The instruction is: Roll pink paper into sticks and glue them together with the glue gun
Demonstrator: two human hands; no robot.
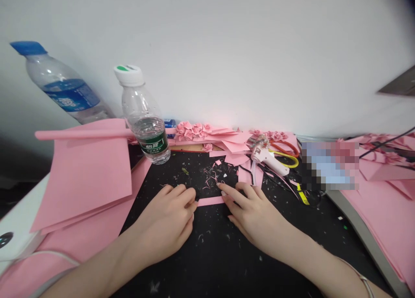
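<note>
A narrow pink paper strip (210, 201) lies low over the black tabletop, stretched between my two hands. Its left end is pinched by my left hand (173, 213), whose fingers are curled closed. My right hand (248, 207) has the other end between thumb and fingers, which partly cover it. Just beyond the strip are thin pink paper scraps (212, 177). A white and pink glue gun (269, 159) rests past my right hand, beside scissors with a yellow and an orange handle loop (285, 158).
At the back left stand a water bottle with a green label (152, 140) and a blue-capped bottle (69, 90). Pink paper sheets (94, 177) are piled at left. Folded paper roses (193, 129) line the wall. A blurred-out device (329, 166) and more pink paper (382, 216) are at right.
</note>
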